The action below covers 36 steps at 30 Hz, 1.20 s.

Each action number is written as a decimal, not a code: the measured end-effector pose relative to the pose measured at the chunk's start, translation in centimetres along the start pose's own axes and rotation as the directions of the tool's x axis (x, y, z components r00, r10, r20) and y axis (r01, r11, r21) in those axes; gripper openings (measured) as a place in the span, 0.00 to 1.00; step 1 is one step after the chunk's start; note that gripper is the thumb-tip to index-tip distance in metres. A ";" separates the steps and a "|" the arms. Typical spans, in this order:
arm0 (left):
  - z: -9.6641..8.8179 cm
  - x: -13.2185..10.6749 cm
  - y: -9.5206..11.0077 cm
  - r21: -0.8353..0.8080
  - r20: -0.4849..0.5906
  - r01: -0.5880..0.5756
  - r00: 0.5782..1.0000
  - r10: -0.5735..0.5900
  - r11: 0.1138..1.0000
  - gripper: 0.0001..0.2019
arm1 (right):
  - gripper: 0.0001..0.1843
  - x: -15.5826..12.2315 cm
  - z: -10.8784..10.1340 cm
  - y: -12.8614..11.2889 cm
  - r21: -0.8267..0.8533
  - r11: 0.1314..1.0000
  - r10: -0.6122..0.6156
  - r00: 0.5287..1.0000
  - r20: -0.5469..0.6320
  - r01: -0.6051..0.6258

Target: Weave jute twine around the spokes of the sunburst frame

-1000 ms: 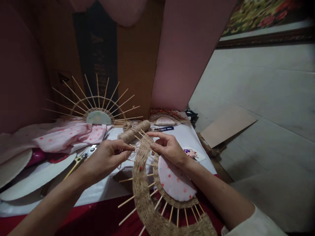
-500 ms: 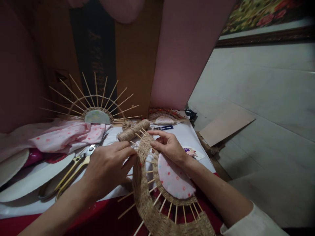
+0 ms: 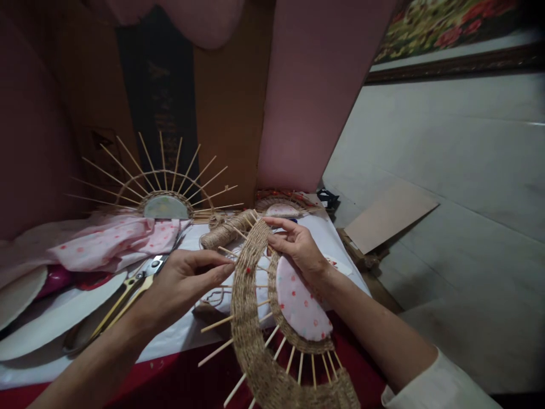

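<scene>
A half-round woven twine piece (image 3: 244, 324) with thin wooden sticks is held tilted in front of me. A padded half-circle of pink dotted fabric (image 3: 300, 298) sits on its inner curve. My right hand (image 3: 298, 247) grips the upper end of the weave between thumb and fingers. Beside the outer edge, my left hand (image 3: 193, 275) has thumb and forefinger pinched together; whatever lies between them is too small to make out. A small red bead (image 3: 248, 271) shows on the woven band close to those fingertips.
Behind stand a twine roll (image 3: 227, 228) and a second stick frame (image 3: 166, 205). Scissors (image 3: 128, 289), pink dotted cloth (image 3: 119, 241) and white curved pieces (image 3: 63, 315) lie left. Another woven piece (image 3: 283, 209) rests at the back. A cardboard box (image 3: 230, 119) rises behind the table.
My left hand has drawn back slightly to the left from the weave, and its fingers have straightened. The woven piece has turned a little, and the red bead shows more plainly.
</scene>
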<state>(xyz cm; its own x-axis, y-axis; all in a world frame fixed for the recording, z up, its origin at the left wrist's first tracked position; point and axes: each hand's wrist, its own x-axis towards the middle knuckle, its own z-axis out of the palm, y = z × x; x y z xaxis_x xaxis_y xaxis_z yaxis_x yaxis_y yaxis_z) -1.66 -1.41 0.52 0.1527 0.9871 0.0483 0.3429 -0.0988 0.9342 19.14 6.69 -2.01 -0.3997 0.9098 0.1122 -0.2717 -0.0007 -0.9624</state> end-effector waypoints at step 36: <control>-2.1 0.1 -2.2 -0.010 0.135 0.066 0.989 -0.064 0.998 0.11 | 0.27 0.9 -0.9 0.8 0.006 1.000 -0.023 0.989 -0.144 0.024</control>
<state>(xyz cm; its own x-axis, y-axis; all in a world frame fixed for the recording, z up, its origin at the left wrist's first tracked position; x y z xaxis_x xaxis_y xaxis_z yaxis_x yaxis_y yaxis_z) -4.33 -0.82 -0.77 0.2537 0.9654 -0.0599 0.3428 -0.0319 0.9389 19.40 7.87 -2.90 -0.2632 0.9598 0.0974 -0.2868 0.0185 -0.9578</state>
